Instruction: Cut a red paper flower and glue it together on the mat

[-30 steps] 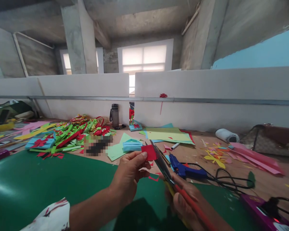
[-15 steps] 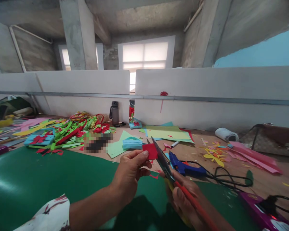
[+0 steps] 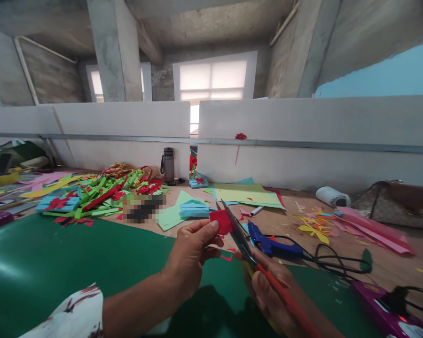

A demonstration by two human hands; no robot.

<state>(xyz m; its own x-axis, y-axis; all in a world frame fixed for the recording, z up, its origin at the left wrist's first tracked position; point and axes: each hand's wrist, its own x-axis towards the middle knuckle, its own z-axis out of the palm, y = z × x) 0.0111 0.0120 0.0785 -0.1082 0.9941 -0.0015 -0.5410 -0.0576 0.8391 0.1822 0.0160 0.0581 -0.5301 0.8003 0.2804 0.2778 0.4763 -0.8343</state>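
The left hand (image 3: 186, 256) is pinching a small red paper piece (image 3: 220, 220) between thumb and forefinger, its other fingers curling loosely beneath, while the right hand (image 3: 277, 288) is grasping the red-and-yellow handles of a pair of scissors (image 3: 246, 249). The red piece is sitting in the air above the far edge of a green mat (image 3: 127, 272), with the scissors' blades slightly parted at its right side; one tip is showing past the paper's top edge, so the paper seems to be lying between the blades, though how deep they are biting is hard to tell. The step in hand appears to be trimming the red piece. The next move is probably calling for a steady left pinch with the fingertips well clear of the edge, and a controlled squeeze of the handles to close the blades along the wanted line. Just beyond the hands, a folded light-blue paper piece (image 3: 194, 210) is resting on pale green paper (image 3: 167, 219), and thin red scraps (image 3: 226, 258) are lying beneath the scissors. A blue hot-glue gun (image 3: 275, 246) is lying just beyond the right hand, its black cord (image 3: 326, 264) looping towards a purple power strip (image 3: 377, 305).
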